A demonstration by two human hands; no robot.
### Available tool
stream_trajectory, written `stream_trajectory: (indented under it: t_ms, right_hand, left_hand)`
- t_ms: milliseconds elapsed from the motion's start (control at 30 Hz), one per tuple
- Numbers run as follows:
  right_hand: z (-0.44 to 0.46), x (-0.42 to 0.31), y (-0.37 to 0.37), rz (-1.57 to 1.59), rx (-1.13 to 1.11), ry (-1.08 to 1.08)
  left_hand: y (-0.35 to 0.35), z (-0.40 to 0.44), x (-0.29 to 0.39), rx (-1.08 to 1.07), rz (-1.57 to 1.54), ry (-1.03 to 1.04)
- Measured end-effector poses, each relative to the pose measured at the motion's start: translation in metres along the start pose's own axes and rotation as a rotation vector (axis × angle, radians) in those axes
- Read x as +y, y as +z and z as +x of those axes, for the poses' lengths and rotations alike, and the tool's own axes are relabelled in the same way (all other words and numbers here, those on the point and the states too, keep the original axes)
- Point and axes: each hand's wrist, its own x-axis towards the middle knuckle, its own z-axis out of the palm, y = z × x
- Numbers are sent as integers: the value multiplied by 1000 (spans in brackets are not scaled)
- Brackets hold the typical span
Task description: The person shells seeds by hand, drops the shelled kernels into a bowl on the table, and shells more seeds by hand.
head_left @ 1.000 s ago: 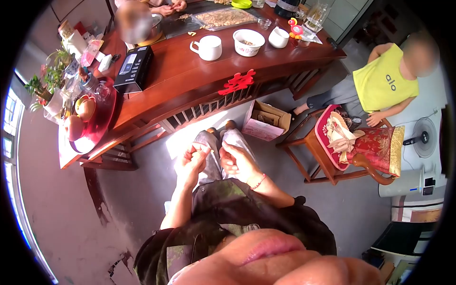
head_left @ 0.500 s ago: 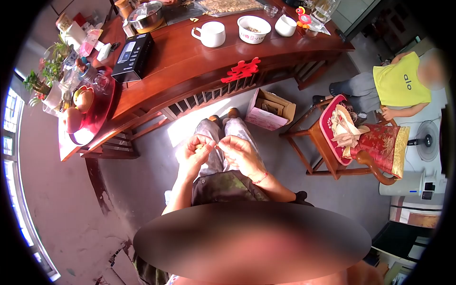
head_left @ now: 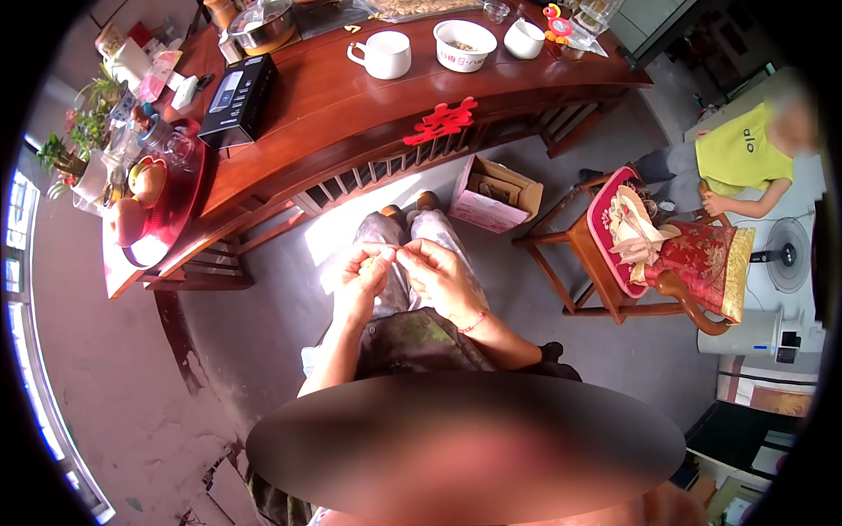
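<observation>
Above my lap, my left hand [head_left: 367, 273] has its fingers curled and thumb pressed against them. My right hand [head_left: 431, 272], with a red bracelet [head_left: 474, 323] at the wrist, is pinched close beside it, fingertips meeting those of my left hand. Whatever is between the fingers is too small to make out. Beyond my knees is the dark red wooden table [head_left: 324, 96], bearing a white mug [head_left: 386, 55], a white bowl [head_left: 464, 46] with small pieces inside and a small white pitcher [head_left: 524, 39].
An open cardboard box [head_left: 491, 197] stands on the floor by the table. To the right are a wooden chair [head_left: 605, 250] with a red cushion and a person [head_left: 745, 149] in a yellow shirt. A red tray [head_left: 195, 188] holds fruit.
My hands have come together from their earlier spacing and now meet at the fingertips. The person in yellow has shifted to the right in view. The view has tilted downward.
</observation>
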Motion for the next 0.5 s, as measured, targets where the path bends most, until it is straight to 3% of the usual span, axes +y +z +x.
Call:
stream_trajectory:
  t_ms: [133, 200, 333, 500]
  right_hand:
    - [0, 0, -3, 101, -31, 23]
    - [-1, -5, -6, 242, -63, 125]
    - [2, -1, -17, 354, -43, 176]
    - [9, 10, -31, 494, -114, 176]
  left_hand:
    - [3, 5, 2, 15, -172, -98]
    - [-2, 9, 2, -24, -561, -207]
    - [-8, 20, -3, -79, -888, -245]
    - [-12, 24, -8, -108, -1044, -260]
